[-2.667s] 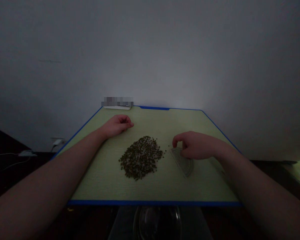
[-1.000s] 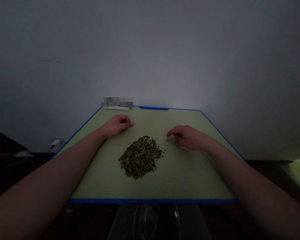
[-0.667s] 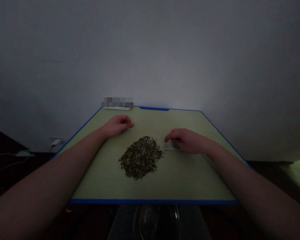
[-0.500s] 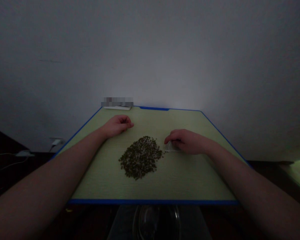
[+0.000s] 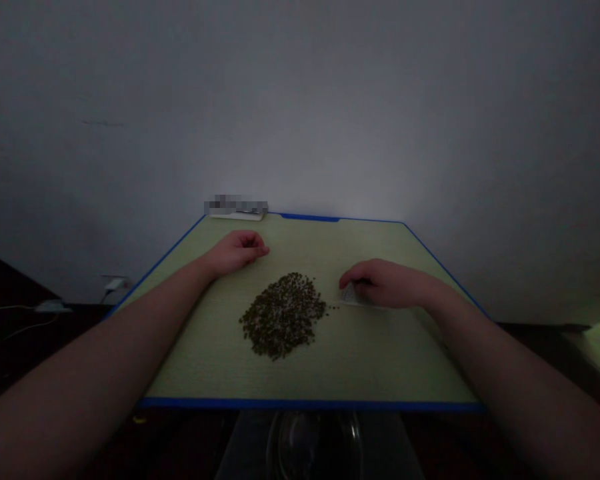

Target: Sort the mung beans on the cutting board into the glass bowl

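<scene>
A loose heap of small green-brown beans or seeds (image 5: 283,317) lies on the pale table, with a few strays off its right side. My right hand (image 5: 380,283) is closed on a clear plastic protractor (image 5: 349,295), just right of the heap. Only the protractor's left part and lower edge show; the fingers hide the rest. My left hand (image 5: 237,252) rests on the table beyond the heap to the left. Its fingers are loosely curled in towards the thumb, and I see nothing in them.
The table (image 5: 205,373) has a blue edge all round and stands against a grey wall. At its far left corner sits a white object (image 5: 237,215), partly blurred out. A round, shiny glass or metal vessel (image 5: 313,443) is below the near edge. A plug with cords (image 5: 114,285) is at left.
My right hand has slid a little to the right with the protractor, away from the heap. A few beans now lie in the gap. My left hand has stayed in place.
</scene>
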`<state>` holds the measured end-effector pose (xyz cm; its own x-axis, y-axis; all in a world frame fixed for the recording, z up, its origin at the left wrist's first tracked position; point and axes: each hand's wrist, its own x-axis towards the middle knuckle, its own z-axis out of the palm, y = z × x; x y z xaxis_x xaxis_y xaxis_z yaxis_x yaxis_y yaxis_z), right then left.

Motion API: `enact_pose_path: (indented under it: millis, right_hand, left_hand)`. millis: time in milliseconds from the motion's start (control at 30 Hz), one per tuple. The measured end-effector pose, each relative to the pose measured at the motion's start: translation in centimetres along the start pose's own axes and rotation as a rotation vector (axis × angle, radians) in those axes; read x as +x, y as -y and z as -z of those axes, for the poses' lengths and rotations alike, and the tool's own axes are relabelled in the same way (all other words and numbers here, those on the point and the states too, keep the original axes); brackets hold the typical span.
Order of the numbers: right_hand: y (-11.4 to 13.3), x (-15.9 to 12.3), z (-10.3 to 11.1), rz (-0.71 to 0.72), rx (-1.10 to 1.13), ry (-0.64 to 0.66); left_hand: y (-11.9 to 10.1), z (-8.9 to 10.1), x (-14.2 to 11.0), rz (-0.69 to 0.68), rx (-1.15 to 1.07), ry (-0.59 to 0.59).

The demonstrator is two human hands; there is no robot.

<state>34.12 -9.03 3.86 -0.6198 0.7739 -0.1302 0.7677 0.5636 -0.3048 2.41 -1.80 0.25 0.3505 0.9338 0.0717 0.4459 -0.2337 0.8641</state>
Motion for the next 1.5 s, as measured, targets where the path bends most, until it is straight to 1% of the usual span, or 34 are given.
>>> enact_pose_path:
  millis: [67,133,233,300,433,633,833,967,1100,1267,1367,1500]
  right_hand:
    - [-0.2,-0.4,0.5,-0.054,-0.028,0.031]
    - [-0.1,-0.9,1.0,-0.091,-0.051,0.097]
    - [0.5,-1.5,1.6,-0.084,-0.033,0.202]
    - [1.0,-1.7,1.7,-0.078,-0.011,0.216]
    - [1.6,-1.4,1.3,-0.109,-0.027,0.170]
    - [1.4,-0.9,1.0,-0.151,-0.052,0.101]
    - [1.9,0.3,0.2,-0.155,-0.014,-0.029]
    - [2.5,1.2,-0.3,-0.174,-0.036,-0.117]
    - [2.0,1.2,0.0,-0.255,-0.079,-0.103]
    - [-0.2,-0.1,1.2,-0.403,-0.177,-0.059]
    - [-1.0,-0.6,1.6,-0.380,-0.168,-0.042]
    - [-0.3,-0.5,1.2,-0.209,-0.056,-0.002]
  left_hand:
    - [-0.1,0.0,-0.1,0.002,0.001,-0.001]
    - [-0.3,0.0,-0.2,0.007,0.005,-0.002]
    - [-0.4,0.0,-0.2,0.015,0.015,-0.005]
    - [-0.3,0.0,-0.1,0.013,0.007,-0.002]
    - [0.0,0.1,0.1,-0.012,-0.010,0.003]
    - [-0.1,0.0,0.0,-0.009,-0.001,-0.004]
    - [0.4,0.2,0.2,-0.016,0.015,0.000]
    - [0.7,0.2,0.3,-0.029,0.036,-0.004]
    - [0.4,0.2,0.1,-0.017,0.008,0.007]
    - [0.3,0.1,0.0,-0.011,-0.001,0.008]
    - [0.4,0.1,0.0,-0.012,0.007,0.007]
    - [0.6,0.2,0.2,-0.030,0.015,0.007]
